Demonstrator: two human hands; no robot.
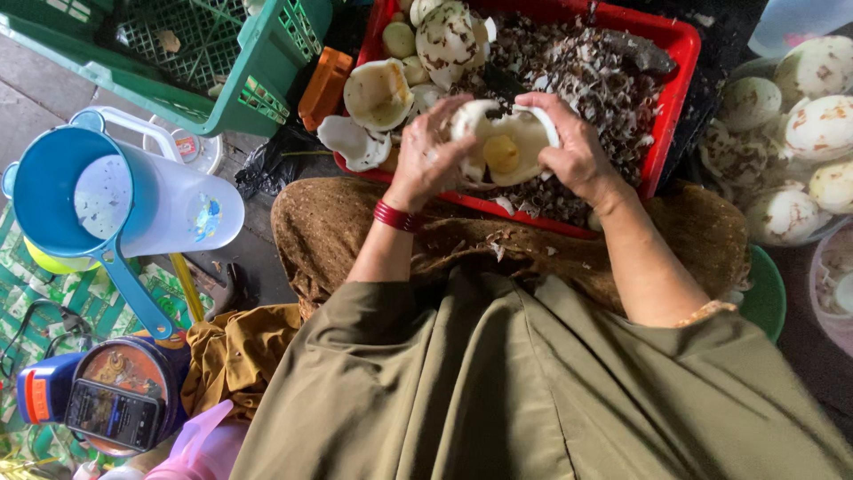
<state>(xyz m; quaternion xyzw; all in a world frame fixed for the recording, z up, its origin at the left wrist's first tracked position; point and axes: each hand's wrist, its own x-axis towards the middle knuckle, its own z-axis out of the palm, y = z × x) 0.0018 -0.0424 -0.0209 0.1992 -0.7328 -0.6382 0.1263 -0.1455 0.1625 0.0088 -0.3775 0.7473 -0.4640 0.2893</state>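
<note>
Both hands hold one pale coconut piece (503, 147) over the near rim of the red crate (668, 98), just above the person's lap. The left hand (428, 156) grips its left edge, fingers curled tightly over the white flesh; the right hand (573, 147) wraps the right edge, fingertips hooked over the top rim. The piece is creamy white, hollow like a shallow cup, with brown flecks of skin on the outside and a small round yellowish lump (501, 153) sitting in its middle.

A red bangle (396, 216) circles the left wrist. At 12 o'clock from the hands the crate is heaped with brown shell scrapings (586, 76). At 10 to 11 o'clock from the hands lie about five or six more white peeled pieces (379, 93), some cupped, some whole; the exact count cannot be told, since they overlap.

At 3 o'clock a bowl (804, 236) holds at least six rounded white peeled coconuts (819, 126). At 9 o'clock stand one blue jug (58, 191) and one clear plastic pitcher (182, 200). One green crate (222, 84) sits at 10 o'clock, with an orange block (324, 87) beside it. At 8 o'clock a phone (113, 413) lies on a round tin.
</note>
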